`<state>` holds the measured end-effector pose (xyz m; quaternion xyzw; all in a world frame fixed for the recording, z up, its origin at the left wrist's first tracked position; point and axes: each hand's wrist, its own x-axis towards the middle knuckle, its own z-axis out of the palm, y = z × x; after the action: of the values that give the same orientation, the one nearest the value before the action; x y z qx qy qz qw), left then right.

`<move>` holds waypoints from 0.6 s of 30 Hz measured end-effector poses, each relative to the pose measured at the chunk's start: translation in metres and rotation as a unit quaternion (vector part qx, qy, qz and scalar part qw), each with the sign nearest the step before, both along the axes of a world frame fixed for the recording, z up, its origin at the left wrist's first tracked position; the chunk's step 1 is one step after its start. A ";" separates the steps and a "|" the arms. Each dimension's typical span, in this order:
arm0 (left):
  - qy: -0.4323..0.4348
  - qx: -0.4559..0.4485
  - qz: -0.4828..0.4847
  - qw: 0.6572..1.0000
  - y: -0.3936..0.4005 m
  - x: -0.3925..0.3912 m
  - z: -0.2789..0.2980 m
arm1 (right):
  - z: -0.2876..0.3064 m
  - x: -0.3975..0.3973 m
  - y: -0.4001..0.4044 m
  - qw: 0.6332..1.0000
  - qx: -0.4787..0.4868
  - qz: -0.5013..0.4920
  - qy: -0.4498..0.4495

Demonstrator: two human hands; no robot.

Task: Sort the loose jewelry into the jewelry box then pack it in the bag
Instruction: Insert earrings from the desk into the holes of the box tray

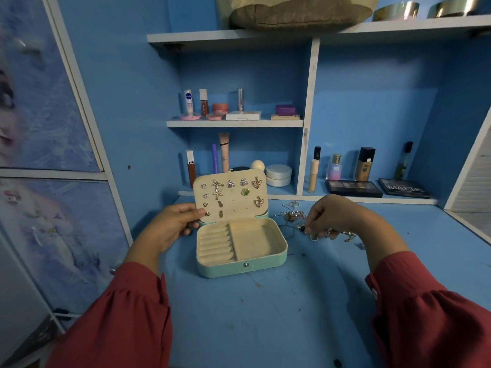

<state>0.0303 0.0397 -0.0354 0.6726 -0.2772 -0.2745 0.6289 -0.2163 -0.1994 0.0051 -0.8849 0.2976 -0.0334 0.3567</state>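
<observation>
The lid (230,197) of the open jewelry box (240,248) is gripped by the left hand (174,227). At the right, a small piece from the loose jewelry (293,215) is pinched by the right hand (336,217).

There is only one view, from a camera on the person's head. It looks forward and down over a blue desk (265,314) and faces a blue wall with white shelves (235,123) at 12 o'clock. The camera is near: both red sleeves enter from the bottom corners, at 7 and 5 o'clock. The open jewelry box (240,245) sits just above the centre of the picture. The lens is wide, so straight edges bend near the borders. A patterned cupboard door (39,128) fills the side at 9 o'clock.
</observation>
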 end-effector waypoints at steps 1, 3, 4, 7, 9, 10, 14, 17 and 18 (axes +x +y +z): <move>0.000 0.000 -0.001 1.000 0.000 0.000 0.000 | -0.001 0.000 0.000 1.000 -0.009 -0.004 0.008; -0.001 0.001 -0.002 1.000 0.000 0.001 0.000 | -0.001 0.001 0.001 0.999 -0.023 -0.008 0.021; -0.002 0.001 -0.002 1.000 0.000 0.001 0.000 | -0.001 0.002 0.002 0.999 -0.029 -0.010 0.025; 0.000 0.000 -0.004 1.000 0.001 0.000 0.000 | -0.001 0.003 0.003 0.998 -0.045 -0.012 0.036; 0.002 0.000 -0.006 1.000 0.001 0.001 0.000 | -0.001 0.004 0.004 0.997 -0.060 -0.006 0.053; 0.003 0.000 -0.006 1.000 0.001 0.001 0.000 | -0.001 0.004 0.005 0.996 -0.069 -0.004 0.062; 0.003 0.001 -0.006 1.000 0.001 0.001 0.000 | 0.002 0.004 0.010 0.993 -0.085 0.009 0.076; 0.003 0.000 -0.007 1.000 0.001 0.001 0.000 | 0.002 0.005 0.011 0.995 -0.094 0.021 0.031; 0.004 -0.001 -0.007 1.000 0.001 0.001 0.000 | 0.002 0.007 0.011 0.996 -0.089 0.015 -0.006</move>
<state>0.0316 0.0404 -0.0357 0.6690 -0.2800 -0.2814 0.6283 -0.2095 -0.1879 0.0067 -0.9173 0.2783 -0.0598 0.2785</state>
